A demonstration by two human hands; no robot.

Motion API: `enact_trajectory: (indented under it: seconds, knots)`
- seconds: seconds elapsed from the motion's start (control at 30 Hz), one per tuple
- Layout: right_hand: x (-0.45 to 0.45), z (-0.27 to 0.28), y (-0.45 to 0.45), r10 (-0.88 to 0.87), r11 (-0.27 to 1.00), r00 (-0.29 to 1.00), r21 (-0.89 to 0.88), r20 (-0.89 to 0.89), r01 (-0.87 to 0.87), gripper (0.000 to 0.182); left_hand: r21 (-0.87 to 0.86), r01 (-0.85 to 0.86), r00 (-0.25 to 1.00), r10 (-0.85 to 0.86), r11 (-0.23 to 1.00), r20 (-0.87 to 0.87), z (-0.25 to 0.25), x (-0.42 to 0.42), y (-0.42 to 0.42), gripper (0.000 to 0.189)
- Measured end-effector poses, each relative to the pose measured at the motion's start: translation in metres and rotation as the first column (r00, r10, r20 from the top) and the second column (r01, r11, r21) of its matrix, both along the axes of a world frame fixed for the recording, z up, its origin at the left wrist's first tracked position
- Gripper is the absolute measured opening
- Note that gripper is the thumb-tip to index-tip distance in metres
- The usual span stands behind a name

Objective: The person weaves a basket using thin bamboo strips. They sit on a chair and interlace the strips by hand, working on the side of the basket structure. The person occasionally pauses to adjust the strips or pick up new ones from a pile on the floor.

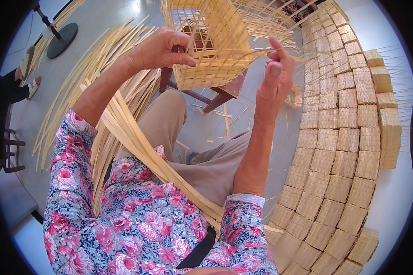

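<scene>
A partly woven basket of pale strips, probably bamboo (pixel 206 74), rests tilted on a dark reddish wooden stool (pixel 235 84) in front of me. Its near side is closely woven low down, with bare upright stakes rising above. My left hand (pixel 168 50) pinches the near left corner at the weave's upper edge, thumb in front. To the right of the basket, my right hand (pixel 277 74) has its fingers around a thin weaving strip (pixel 256 53) that runs along the near side. Part of that strip is hidden behind the fingers, and its end shows beyond them.
A bundle of flat strips (pixel 141 137) crosses my lap under my forearms. More long strips (pixel 75 89) lie on the floor at left. Rows of stacked woven baskets (pixel 342 137) line the right. A round black stand base (pixel 62 40) and another person's foot (pixel 33 87) are at far left.
</scene>
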State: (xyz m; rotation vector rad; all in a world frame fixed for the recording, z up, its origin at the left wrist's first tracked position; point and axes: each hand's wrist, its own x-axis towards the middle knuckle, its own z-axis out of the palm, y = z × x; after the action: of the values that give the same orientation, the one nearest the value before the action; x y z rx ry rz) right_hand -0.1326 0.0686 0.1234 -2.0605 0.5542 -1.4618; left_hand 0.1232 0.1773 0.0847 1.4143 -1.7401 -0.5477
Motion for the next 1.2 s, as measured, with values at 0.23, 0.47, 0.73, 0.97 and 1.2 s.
enact_trajectory:
  seconds: [0.23, 0.47, 0.73, 0.97, 1.2]
  knots:
    - [-0.022, -0.020, -0.042, -0.306, 0.894, 0.899, -0.419, -0.315, 0.157, 0.034, 0.171, 0.072, 0.997, -0.076, 0.983, 0.015, 0.010, 0.064, 0.018, 0.019]
    - [-0.007, -0.033, -0.034, -0.147, 0.913, 0.840, -0.398, -0.523, -0.088, 0.010, 0.137, 0.093, 0.995, -0.096, 0.986, 0.013, -0.003, 0.080, 0.032, 0.013]
    - [-0.013, -0.035, -0.030, -0.007, 0.990, 0.754, -0.109, -0.657, -0.086, 0.016, -0.211, -0.311, 0.948, 0.318, 0.926, -0.003, -0.016, 0.047, 0.054, 0.049]
    - [-0.020, -0.042, -0.025, 0.205, 0.977, 0.788, 0.174, -0.580, -0.126, 0.025, -0.173, -0.580, 0.770, 0.466, 0.796, -0.436, -0.066, -0.020, 0.048, 0.075]
    - [-0.018, -0.036, -0.006, 0.268, 0.960, 0.828, 0.210, -0.492, -0.186, 0.025, -0.078, -0.643, 0.381, 0.229, 0.762, -0.896, -0.073, -0.014, -0.027, 0.044]
